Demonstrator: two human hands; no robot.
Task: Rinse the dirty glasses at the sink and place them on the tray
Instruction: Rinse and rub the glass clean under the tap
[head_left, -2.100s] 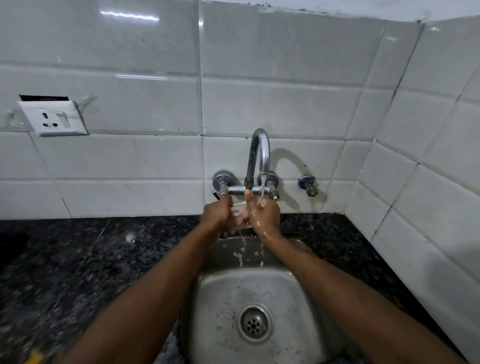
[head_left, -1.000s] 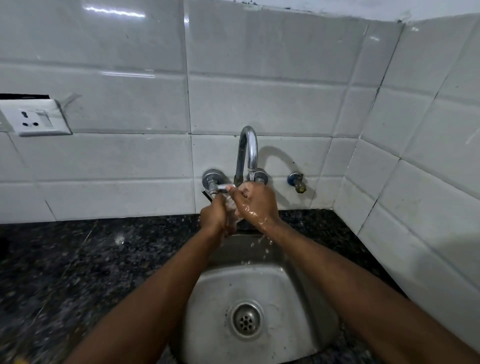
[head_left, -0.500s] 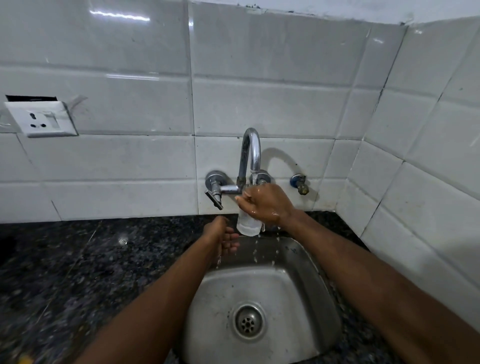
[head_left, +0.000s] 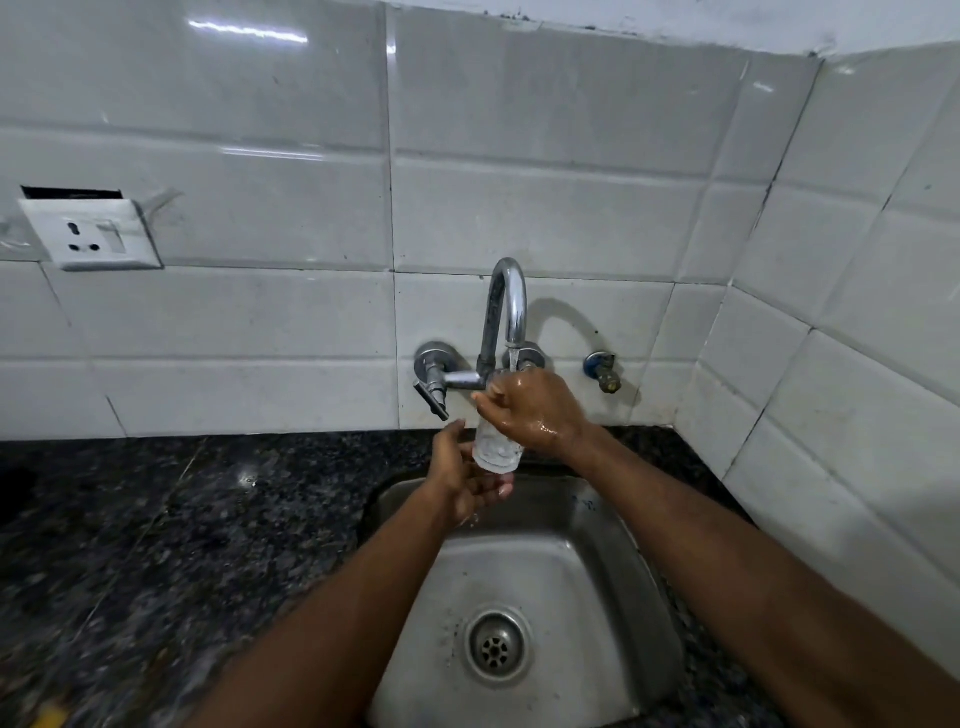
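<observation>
Gripping fingers: the right hand (head_left: 535, 410) comes at the glass (head_left: 497, 449) from above, wet fingers (head_left: 489, 401) curled round its upper part.
Glass: clear and roughly upright, it hangs below those fingers, over the back edge of the sink (head_left: 605, 525).
Left hand (head_left: 460, 475): just below and left of the glass, palm turned toward it, fingers loosely curved under its base, thumb raised beside its wall. I cannot tell whether they touch it.
Water: a thin stream falls onto the right knuckles.
Tap (head_left: 511, 301): chrome spout arching directly above the right fingers.
Lever (head_left: 431, 397): just left of them, pointing down.
Drain (head_left: 497, 644): well below both hands, nearer the person.
Counter (head_left: 156, 545): dark speckled stone, spreading left of the left hand.
Socket (head_left: 91, 234): white, on the tiled wall, far up and left of the hands.
</observation>
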